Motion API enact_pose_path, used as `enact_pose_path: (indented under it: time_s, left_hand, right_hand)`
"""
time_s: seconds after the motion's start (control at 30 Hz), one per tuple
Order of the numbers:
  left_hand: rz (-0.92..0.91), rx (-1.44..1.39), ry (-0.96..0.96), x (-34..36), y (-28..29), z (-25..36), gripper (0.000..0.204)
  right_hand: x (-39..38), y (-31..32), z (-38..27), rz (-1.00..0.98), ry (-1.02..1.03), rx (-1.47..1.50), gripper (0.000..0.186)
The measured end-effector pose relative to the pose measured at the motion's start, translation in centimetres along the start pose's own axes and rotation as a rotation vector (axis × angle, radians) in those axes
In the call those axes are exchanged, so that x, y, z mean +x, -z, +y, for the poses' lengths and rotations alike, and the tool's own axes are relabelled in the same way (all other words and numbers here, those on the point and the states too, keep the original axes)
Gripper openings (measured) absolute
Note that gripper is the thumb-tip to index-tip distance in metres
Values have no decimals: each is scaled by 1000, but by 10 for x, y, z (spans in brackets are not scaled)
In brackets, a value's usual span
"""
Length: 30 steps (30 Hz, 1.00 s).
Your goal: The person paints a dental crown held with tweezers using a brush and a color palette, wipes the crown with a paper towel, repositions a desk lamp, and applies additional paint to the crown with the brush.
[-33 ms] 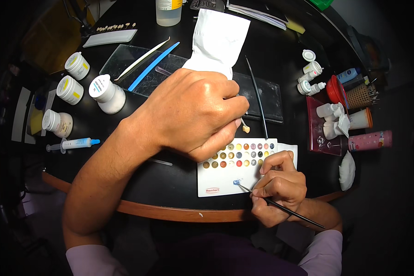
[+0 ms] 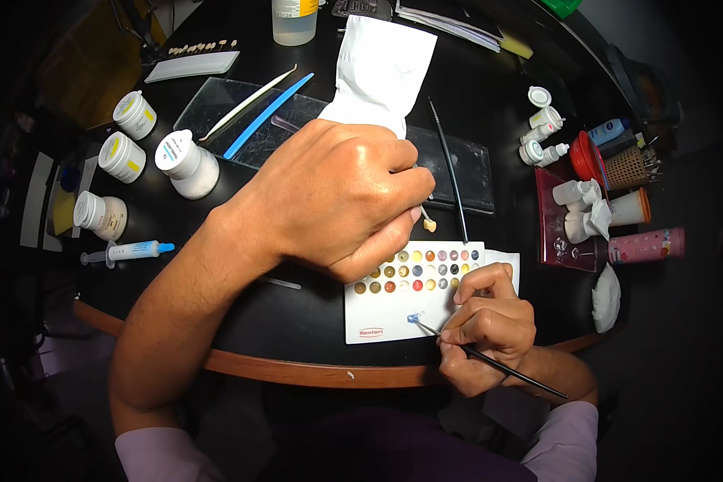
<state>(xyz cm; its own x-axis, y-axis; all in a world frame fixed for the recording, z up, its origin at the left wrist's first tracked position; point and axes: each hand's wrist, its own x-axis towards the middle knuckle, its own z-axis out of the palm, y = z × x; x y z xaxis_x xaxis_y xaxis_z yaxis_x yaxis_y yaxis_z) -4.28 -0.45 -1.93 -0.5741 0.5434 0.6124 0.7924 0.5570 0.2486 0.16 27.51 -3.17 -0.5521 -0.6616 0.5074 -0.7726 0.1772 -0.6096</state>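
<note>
My left hand (image 2: pixel 337 193) is closed in a fist above the middle of the table. A small cream tooth crown (image 2: pixel 430 226) sits at the tip of a thin tool coming out from its fingers; the rest of that tool is hidden. Beyond the knuckles a white paper tissue (image 2: pixel 384 68) sticks up; whether the fist grips it I cannot tell. My right hand (image 2: pixel 490 325) pinches a fine black paintbrush (image 2: pixel 522 376). The brush tip touches a blue smear (image 2: pixel 414 319) on the bare front of a white palette (image 2: pixel 390 313) with rows of coloured wells.
Several white jars (image 2: pixel 189 165) and a syringe (image 2: pixel 140 250) stand or lie at left. Behind my left hand are a dark glass slab (image 2: pixel 217 96), a blue tool (image 2: pixel 269 116) and another brush (image 2: pixel 450 169). Small bottles (image 2: pixel 572 193) on a red tray (image 2: pixel 550 249) are at right.
</note>
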Motion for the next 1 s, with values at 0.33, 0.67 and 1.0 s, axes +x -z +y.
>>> enact_pose_path:
  time_s: [0.33, 0.67, 1.0]
  left_hand:
    - [5, 8, -15, -1, 0, -1, 12]
    - [6, -91, 3, 4, 0, 5, 20]
    - [16, -278, 67, 17, -11, 40, 40]
  right_hand:
    - [-2, -1, 1, 4, -6, 25, 16]
    - [6, 19, -4, 59, 43, 100, 18]
    - [16, 25, -6, 246, 200, 103, 27]
